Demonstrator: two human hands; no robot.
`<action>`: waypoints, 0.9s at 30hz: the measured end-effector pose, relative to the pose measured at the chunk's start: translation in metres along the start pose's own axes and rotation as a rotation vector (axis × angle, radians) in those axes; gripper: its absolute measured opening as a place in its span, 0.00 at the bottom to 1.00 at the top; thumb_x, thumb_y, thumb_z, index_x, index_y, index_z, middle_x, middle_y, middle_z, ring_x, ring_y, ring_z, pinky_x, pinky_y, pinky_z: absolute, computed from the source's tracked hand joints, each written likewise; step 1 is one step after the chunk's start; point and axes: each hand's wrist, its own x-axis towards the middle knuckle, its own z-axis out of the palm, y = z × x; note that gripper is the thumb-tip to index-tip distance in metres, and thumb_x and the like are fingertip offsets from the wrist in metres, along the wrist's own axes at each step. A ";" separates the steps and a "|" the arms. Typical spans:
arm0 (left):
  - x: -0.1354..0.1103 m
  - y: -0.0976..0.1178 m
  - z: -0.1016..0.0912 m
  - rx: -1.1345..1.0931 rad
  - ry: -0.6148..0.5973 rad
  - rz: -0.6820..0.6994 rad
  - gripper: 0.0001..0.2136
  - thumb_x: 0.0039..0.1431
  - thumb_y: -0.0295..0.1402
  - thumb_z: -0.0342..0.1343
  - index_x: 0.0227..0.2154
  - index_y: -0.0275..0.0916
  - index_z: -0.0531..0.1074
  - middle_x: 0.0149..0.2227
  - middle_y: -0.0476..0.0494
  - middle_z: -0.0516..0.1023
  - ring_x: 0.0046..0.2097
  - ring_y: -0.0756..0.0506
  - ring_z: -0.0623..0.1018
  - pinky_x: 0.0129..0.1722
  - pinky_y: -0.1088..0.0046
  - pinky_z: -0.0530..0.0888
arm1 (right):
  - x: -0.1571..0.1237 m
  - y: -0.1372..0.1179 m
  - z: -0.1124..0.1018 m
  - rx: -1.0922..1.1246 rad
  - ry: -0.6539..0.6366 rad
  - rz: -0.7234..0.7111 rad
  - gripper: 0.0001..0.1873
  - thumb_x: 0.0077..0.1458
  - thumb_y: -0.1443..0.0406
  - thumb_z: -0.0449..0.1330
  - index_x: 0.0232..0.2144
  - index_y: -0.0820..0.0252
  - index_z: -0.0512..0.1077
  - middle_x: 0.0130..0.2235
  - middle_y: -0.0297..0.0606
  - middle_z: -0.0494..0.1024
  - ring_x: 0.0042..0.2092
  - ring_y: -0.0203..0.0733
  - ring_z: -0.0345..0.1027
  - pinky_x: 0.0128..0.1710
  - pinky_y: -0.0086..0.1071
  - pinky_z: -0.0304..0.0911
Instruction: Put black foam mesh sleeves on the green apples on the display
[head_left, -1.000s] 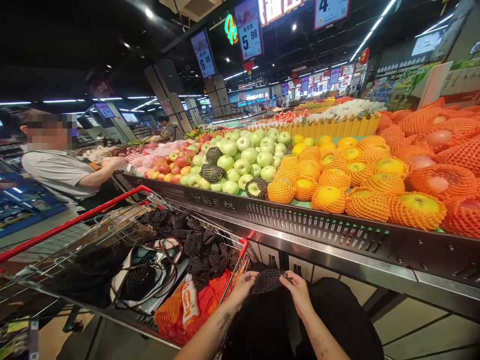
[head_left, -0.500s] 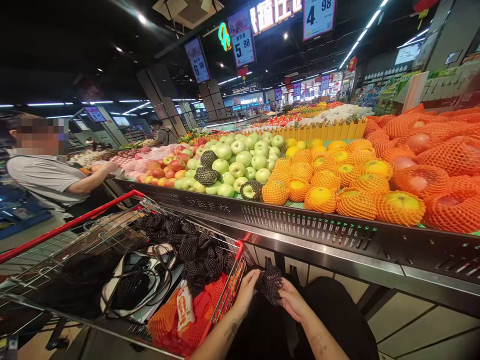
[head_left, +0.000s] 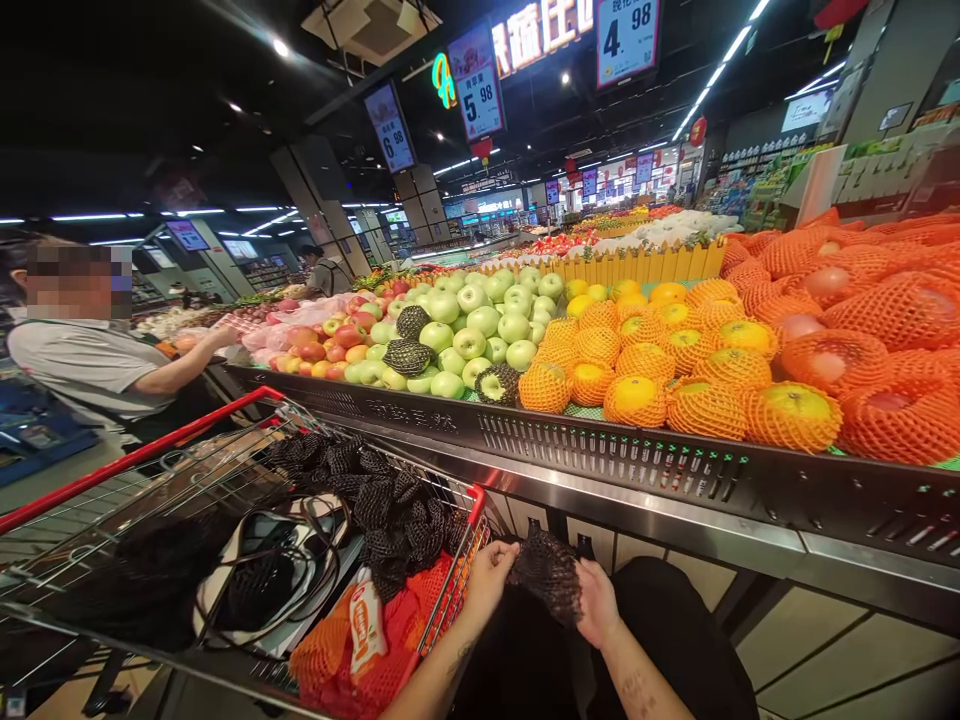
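Holding: one black mesh sleeve (head_left: 546,575), located below the front panel of the display bin (head_left: 660,470), clear of its steel edge. Left hand (head_left: 489,580): thumb and fingertips pinching the near-left margin of the sleeve. Right hand (head_left: 598,602): grasping the sleeve's opposite side; whether any fingers sit inside the mesh cannot be told. The sleeve hangs stretched and rumpled between the two hands, above a black-clad lap (head_left: 667,620), also below the bin.

Contents of the bin, left to right: red apples (head_left: 349,335), loose; green apples (head_left: 484,320), heaped; three black-netted fruits among the green ones, the foremost (head_left: 498,384) at the bin's front edge with a green top showing; oranges in orange netting (head_left: 640,362); larger fruit in red-orange netting (head_left: 885,320), at the bin's right end. Yellow picket edging (head_left: 645,264), behind the bin's oranges.

Before the bin, left part: wire shopping cart (head_left: 477,504), red-trimmed. Inside: a pile of black mesh sleeves (head_left: 394,515), on the side toward the bin; a pale bag with dark straps (head_left: 225,585); orange and red netting (head_left: 319,655) with a white packet (head_left: 366,625) on it, farther from the bin.

Beyond the bin's left end: another person in a light shirt (head_left: 82,362), one arm extended. Above the bin: hanging price signs (head_left: 478,95).
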 end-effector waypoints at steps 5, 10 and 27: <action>0.026 0.076 -0.025 0.125 0.181 0.303 0.14 0.56 0.47 0.57 0.30 0.40 0.75 0.30 0.47 0.77 0.35 0.45 0.76 0.39 0.71 0.71 | 0.010 0.002 -0.003 -0.062 0.221 -0.070 0.21 0.43 0.57 0.72 0.38 0.62 0.80 0.34 0.40 0.84 0.33 0.43 0.76 0.32 0.33 0.68; 0.097 0.213 -0.037 0.333 0.448 0.808 0.11 0.64 0.40 0.48 0.38 0.39 0.72 0.37 0.44 0.78 0.40 0.44 0.78 0.41 0.70 0.73 | 0.015 0.009 -0.004 -0.061 0.262 -0.071 0.22 0.41 0.55 0.72 0.37 0.64 0.81 0.35 0.42 0.85 0.38 0.47 0.77 0.33 0.33 0.68; 0.207 0.307 -0.030 1.090 0.574 0.616 0.32 0.46 0.44 0.65 0.47 0.24 0.63 0.45 0.23 0.76 0.54 0.27 0.68 0.51 0.54 0.66 | 0.024 0.019 -0.020 -0.107 0.467 -0.165 0.23 0.28 0.62 0.74 0.33 0.56 0.78 0.32 0.34 0.85 0.42 0.54 0.78 0.46 0.41 0.69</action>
